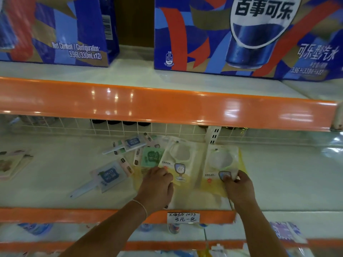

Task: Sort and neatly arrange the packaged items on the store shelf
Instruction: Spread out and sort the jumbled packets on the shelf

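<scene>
Two white-and-yellow pouches are laid side by side on the middle shelf (278,179), near its front edge. The left pouch (181,164) is pressed at its lower left corner by the left hand (157,184), whose fingers are curled down onto the packaging; whether the pouch is gripped or only held flat cannot be told. The right pouch (220,164) is pinched at its lower right part by the right hand (236,182), thumb and fingertips being closed on the film beside a small round label. A thin band is worn on the left wrist.

Just left of the pouches, a green packet (151,157) is seen lying partly under the left pouch. Further left, several flat carded items with blue labels (111,176) are scattered at angles across the shelf, one near the front and others (132,142) toward the wire grid (130,128) at the back. A pinkish stack (9,164) is found at the far left edge.

A handwritten price tag (182,217) is fixed to the orange front rail (74,214) below the left hand. On the shelf above, behind its own orange rail, two large blue cola cartons (232,34) are stood, well apart from each other. Below, blurred packages are visible on a lower shelf.
</scene>
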Demonstrator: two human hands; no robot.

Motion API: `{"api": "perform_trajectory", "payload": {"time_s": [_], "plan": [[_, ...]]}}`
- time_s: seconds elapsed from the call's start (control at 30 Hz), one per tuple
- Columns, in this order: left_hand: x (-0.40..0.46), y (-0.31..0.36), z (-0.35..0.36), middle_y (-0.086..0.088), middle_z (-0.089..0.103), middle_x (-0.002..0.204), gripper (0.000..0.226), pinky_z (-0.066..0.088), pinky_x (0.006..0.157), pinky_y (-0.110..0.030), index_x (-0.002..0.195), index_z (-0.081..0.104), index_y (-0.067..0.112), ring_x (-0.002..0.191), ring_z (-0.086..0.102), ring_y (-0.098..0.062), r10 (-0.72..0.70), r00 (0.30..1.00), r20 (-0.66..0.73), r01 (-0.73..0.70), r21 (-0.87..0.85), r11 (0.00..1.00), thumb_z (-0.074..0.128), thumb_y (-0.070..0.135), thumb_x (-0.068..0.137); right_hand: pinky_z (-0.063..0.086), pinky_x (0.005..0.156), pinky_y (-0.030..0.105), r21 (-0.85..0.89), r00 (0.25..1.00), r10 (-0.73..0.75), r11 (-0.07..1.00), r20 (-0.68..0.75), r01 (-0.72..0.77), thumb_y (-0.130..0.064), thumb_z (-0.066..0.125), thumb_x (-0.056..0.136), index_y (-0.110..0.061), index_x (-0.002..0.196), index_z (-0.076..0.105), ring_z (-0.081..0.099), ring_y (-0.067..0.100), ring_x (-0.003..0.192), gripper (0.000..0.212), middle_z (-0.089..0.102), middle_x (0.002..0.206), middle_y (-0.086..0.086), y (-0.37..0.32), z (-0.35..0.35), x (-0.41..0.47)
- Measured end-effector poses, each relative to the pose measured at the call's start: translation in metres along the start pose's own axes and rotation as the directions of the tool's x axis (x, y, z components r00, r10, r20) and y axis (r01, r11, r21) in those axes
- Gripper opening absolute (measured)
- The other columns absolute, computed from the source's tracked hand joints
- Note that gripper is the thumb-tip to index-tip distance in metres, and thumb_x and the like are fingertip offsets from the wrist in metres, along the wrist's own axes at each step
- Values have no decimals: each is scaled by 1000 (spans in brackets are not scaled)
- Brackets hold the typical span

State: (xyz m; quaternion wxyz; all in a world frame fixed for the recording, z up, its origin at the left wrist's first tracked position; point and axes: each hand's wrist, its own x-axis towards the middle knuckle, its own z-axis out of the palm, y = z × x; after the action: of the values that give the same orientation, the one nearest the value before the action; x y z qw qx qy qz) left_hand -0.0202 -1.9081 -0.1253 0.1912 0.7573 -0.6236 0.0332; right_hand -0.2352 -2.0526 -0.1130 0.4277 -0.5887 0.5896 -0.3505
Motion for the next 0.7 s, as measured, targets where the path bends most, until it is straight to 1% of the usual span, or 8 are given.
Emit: {"api": "perform_trajectory", "payload": {"time_s": [0.1,0.2,0.3,0.37,0.47,0.5,0.6,0.7], "plan": [[3,3,-2,-1,61,87,35,49,83,-39,81,65,18,97,60,-25,-4,1000,3,4,9,1000,35,35,82,52,70,38,-14,999,34,999,-14,-34,-20,73,82,-8,90,63,62,24,71,17,68,84,13,3,-8,9],[5,3,-3,1,62,85,33,50,78,-36,81,66,19,92,61,-23,-12,1000,-9,12,21,1000,36,35,81,54,81,42,-107,998,44,993,-36,-47,-29,73,81,-10,107,63,64,29,87,34,68,98,10,5,-11,16],[8,2,-5,0,62,84,34,52,76,-36,81,66,18,88,61,-23,-21,1000,-3,21,-4,1000,36,35,81,47,84,35,-224,996,28,973,-83,-46,-31,72,82,-10,122,56,61,34,100,48,66,108,12,0,-14,15],[9,2,-5,0,61,84,36,53,75,-37,82,67,16,86,60,-23,-21,1000,-1,21,-17,1000,36,35,80,45,83,36,-326,991,-21,945,-129,-22,-31,69,83,-10,126,53,59,37,102,51,65,112,16,-4,-16,11],[10,-1,-5,-1,61,87,39,54,75,-39,85,67,14,88,58,-24,-37,999,22,38,-29,999,35,36,81,36,95,48,-602,958,-186,798,-218,18,-31,69,80,-12,129,50,45,41,115,56,53,126,19,-8,-11,2],[10,-2,-4,-1,62,89,39,54,75,-39,86,67,14,89,58,-24,-45,999,26,46,-27,999,36,36,81,33,97,50,-639,945,-243,767,-217,51,-28,69,78,-13,128,51,41,41,118,55,50,129,18,-10,-7,0],[8,-6,-4,-1,62,93,37,54,77,-38,88,68,13,91,58,-23,-67,997,31,68,-48,997,38,34,81,40,94,46,-556,939,-330,801,-102,221,-19,70,77,-8,120,60,50,40,111,45,57,122,20,-17,12,-4],[4,-11,-6,-1,60,95,39,54,76,-38,92,68,11,90,57,-23,-95,995,9,96,-85,992,38,34,81,47,84,33,-391,952,-300,871,59,299,-24,64,85,-8,118,61,62,31,97,37,64,111,13,-25,39,-17]]}}
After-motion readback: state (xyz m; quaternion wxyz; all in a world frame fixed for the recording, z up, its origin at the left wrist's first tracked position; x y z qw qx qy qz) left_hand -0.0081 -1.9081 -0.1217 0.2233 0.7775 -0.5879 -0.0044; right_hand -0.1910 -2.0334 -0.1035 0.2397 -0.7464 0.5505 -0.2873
